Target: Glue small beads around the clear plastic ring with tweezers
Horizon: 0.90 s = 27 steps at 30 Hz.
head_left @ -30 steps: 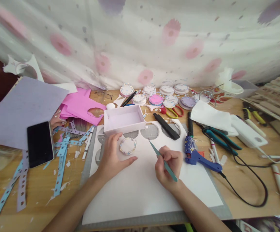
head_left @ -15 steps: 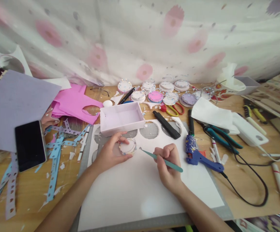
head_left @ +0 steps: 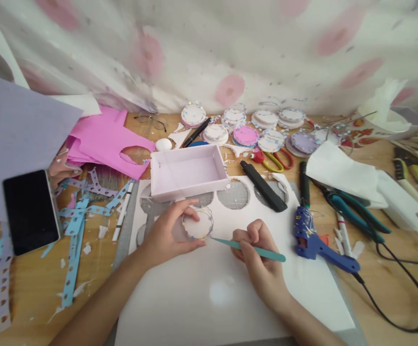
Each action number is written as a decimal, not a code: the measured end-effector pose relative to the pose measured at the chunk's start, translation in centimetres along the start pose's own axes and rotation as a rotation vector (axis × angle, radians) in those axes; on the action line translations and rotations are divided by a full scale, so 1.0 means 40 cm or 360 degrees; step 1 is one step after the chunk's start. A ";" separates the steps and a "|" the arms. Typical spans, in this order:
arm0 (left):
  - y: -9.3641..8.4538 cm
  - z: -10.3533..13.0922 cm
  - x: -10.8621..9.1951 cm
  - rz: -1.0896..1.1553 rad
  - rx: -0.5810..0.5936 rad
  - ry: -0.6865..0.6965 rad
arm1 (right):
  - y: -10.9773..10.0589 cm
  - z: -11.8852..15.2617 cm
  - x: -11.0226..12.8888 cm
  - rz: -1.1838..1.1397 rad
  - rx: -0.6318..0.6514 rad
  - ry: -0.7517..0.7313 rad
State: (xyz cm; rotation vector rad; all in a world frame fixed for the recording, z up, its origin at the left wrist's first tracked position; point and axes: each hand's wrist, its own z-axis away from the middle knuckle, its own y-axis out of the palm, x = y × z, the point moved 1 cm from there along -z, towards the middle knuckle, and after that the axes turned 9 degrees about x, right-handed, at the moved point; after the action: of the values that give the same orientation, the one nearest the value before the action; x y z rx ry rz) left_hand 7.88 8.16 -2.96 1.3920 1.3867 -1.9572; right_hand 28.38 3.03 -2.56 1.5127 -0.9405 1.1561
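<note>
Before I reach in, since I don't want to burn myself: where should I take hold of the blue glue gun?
Probably by the blue handle of the glue gun, which points toward the right front of the white sheet. Come from the right, near its cord. The black nozzle end faces the back of the desk, so keep your fingers off it.

Two hands are showing, the left hand [head_left: 165, 235] and the right hand [head_left: 259, 264]. One teal tool [head_left: 248, 247], one small ring [head_left: 197, 225], one white tray [head_left: 189, 172] and one white sheet [head_left: 230, 293] are sitting in front, with three round holes [head_left: 234, 193] showing clearly in that sheet. One phone [head_left: 30, 211], one blue glue gun [head_left: 317, 240] and one pair of red-and-yellow scissors [head_left: 272, 161] are lying around. About ten decorated discs [head_left: 247, 136] are lining the back of the bench [head_left: 392, 298]; blur is hiding the exact number.
</note>
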 end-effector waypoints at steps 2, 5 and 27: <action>0.000 0.000 0.002 -0.0007 0.0003 0.0004 | 0.000 0.000 0.001 0.0007 -0.0002 0.0017; 0.001 0.001 0.005 -0.0018 0.0004 0.0030 | 0.000 -0.001 0.001 0.0027 -0.0008 0.0031; 0.001 0.004 0.008 0.0036 0.0002 0.0061 | -0.001 -0.002 0.007 -0.0012 -0.0072 0.0093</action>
State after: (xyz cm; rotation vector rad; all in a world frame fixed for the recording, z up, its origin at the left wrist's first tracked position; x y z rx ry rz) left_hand 7.69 8.07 -3.25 1.4465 1.3810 -1.9271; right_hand 28.45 3.13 -2.27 1.4375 -0.9153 1.1601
